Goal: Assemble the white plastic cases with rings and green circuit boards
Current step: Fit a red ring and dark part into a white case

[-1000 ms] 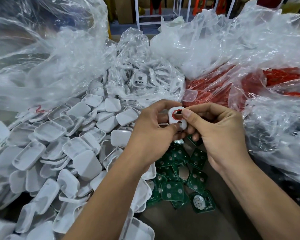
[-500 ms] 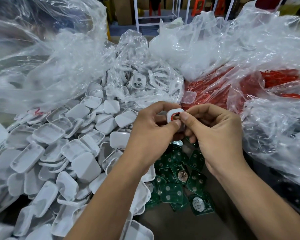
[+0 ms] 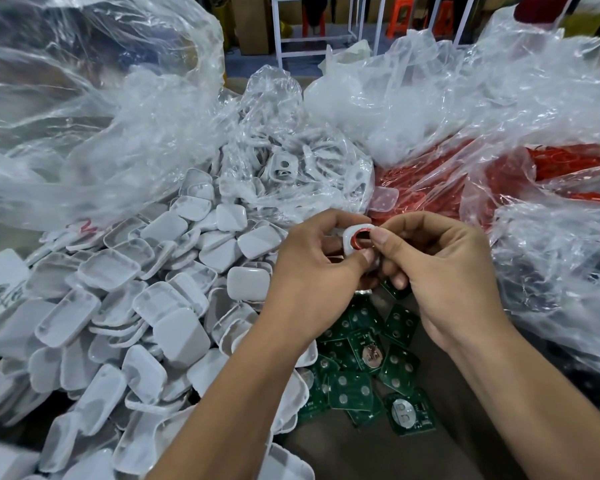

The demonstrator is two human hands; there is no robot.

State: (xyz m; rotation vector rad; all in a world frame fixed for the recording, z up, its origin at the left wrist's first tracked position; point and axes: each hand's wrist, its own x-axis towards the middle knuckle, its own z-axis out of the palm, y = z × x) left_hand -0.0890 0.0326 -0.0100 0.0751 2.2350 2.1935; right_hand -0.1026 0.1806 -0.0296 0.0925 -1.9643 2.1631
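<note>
While the white case front (image 3: 355,237) faced the camera flat a second ago, with both its openings showing, it now sits tipped back between the two hands, so that only its upper edge and the red ring (image 3: 361,236) in its round opening are seen. The left hand (image 3: 312,271) grips the case from the side, thumb curled onto its lower edge; the right hand (image 3: 433,268) pinches at the ring with thumb pressed on the rim, its other fingers curled beneath. Both hands have drifted slightly up and away over the table, and the ring looks closer to seated than before, though whether it has snapped fully home cannot be told. If it has, the ring step on this case is likely finishing, and a board comes next. Loose green circuit boards (image 3: 357,375) lie just below the hands, a heap of white case backs (image 3: 125,306) spreads to the left, more case fronts fill a clear plastic bag (image 3: 291,161) beyond, and a bag of red rings (image 3: 447,181) lies to the right.
</note>
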